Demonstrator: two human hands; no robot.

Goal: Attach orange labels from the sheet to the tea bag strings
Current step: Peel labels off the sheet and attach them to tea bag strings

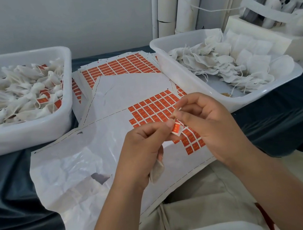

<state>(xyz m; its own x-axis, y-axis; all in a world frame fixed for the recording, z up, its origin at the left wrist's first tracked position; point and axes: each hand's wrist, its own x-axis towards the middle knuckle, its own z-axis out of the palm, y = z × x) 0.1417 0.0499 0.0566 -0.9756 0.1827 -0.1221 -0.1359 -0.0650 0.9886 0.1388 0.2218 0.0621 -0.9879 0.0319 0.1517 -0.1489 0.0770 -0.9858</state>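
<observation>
My left hand pinches an orange label between thumb and fingers, and a white tea bag hangs from under its palm. My right hand meets it from the right, fingertips pinching at the label's upper edge, where a thin string end sticks up. Both hands hover over the label sheet, a largely peeled white backing with orange labels left in its middle and right part.
A white tub at left holds labelled tea bags. A white tub at right holds unlabelled bags with loose strings. More label sheets lie behind. A sealing machine and white tubes stand at the back right.
</observation>
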